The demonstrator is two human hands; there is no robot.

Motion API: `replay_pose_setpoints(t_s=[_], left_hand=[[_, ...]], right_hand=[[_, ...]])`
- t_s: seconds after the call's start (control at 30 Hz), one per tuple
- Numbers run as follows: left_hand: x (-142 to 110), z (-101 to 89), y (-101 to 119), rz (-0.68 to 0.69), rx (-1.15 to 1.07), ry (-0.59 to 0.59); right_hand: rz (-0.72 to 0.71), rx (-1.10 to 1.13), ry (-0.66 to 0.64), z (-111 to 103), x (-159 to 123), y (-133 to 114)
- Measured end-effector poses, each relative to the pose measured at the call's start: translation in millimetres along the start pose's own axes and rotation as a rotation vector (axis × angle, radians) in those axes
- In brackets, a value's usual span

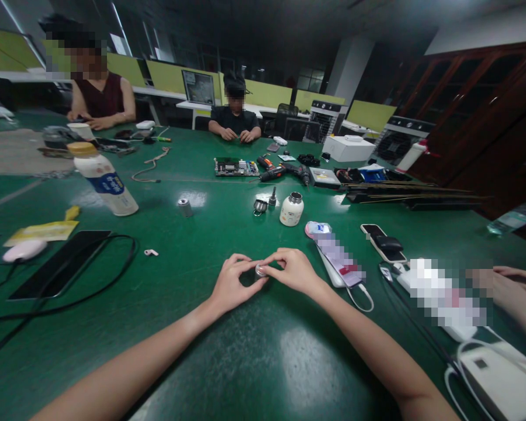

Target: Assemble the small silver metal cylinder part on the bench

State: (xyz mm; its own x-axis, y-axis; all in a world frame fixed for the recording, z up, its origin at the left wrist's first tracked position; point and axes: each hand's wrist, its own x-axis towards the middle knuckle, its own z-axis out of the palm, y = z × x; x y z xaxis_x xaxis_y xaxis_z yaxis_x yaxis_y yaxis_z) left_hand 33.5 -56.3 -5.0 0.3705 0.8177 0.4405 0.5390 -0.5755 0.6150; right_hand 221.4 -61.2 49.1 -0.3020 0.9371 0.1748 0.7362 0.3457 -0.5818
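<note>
My left hand (235,282) and my right hand (293,271) meet over the green table (228,362). Between their fingertips is a small round silvery piece (260,271), partly covered by the fingers and too small to name surely. Thumb and forefinger of each hand close on it from either side. Beyond the hands stands a small cream bottle (291,210) with a bare metal mouth and no lid on. Close to that bottle lie a metal cup-like part with a ring (260,206) and a dark narrow part (272,197). A grey metal cylinder (184,207) stands farther left.
At left are a milk drink bottle (107,184), a black tablet (61,263) with a cable and an earbud (151,252). Phones (383,242) and a white power bank (499,380) lie right, near another person's hand (515,292). Power drills (284,171) and a circuit board (235,168) lie farther back.
</note>
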Motion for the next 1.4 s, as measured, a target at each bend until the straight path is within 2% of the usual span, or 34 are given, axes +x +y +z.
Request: replay_pose_setpoints(t_s=[0.13, 0.3, 0.47, 0.6, 0.73, 0.97, 1.2, 1.4], left_hand=[[0.4, -0.9, 1.1, -0.005, -0.002, -0.029], [1.4, -1.6, 1.0, -0.014, -0.01, -0.052], [2.3, -2.8, 0.7, -0.008, -0.035, -0.074], [2.6, -3.6, 0.6, -0.021, -0.066, -0.084], [2.9, -4.1, 1.2, -0.032, -0.071, -0.101], [2.4, -2.4, 0.9, -0.024, -0.022, -0.089], [1.5, -0.5, -0.5, 0.008, -0.031, -0.067], [1.7, 0.3, -1.5, -0.004, -0.048, -0.053]], right_hand=[[0.001, 0.072, -0.027, 3.3, 1.6, 3.9], [-0.091, 0.153, -0.098, -1.3, 3.4, 6.6], [-0.036, 0.149, -0.034, -5.7, 4.1, 7.0], [-0.026, 0.085, -0.028, -1.3, 3.2, 7.5], [-0.003, 0.113, -0.025, 3.7, 3.2, 8.2], [-0.089, 0.209, -0.124, -0.1, 3.7, 8.1], [-0.039, 0.097, -0.019, -6.1, 4.4, 8.9], [-0.023, 0.043, -0.026, -0.9, 2.7, 8.0]])
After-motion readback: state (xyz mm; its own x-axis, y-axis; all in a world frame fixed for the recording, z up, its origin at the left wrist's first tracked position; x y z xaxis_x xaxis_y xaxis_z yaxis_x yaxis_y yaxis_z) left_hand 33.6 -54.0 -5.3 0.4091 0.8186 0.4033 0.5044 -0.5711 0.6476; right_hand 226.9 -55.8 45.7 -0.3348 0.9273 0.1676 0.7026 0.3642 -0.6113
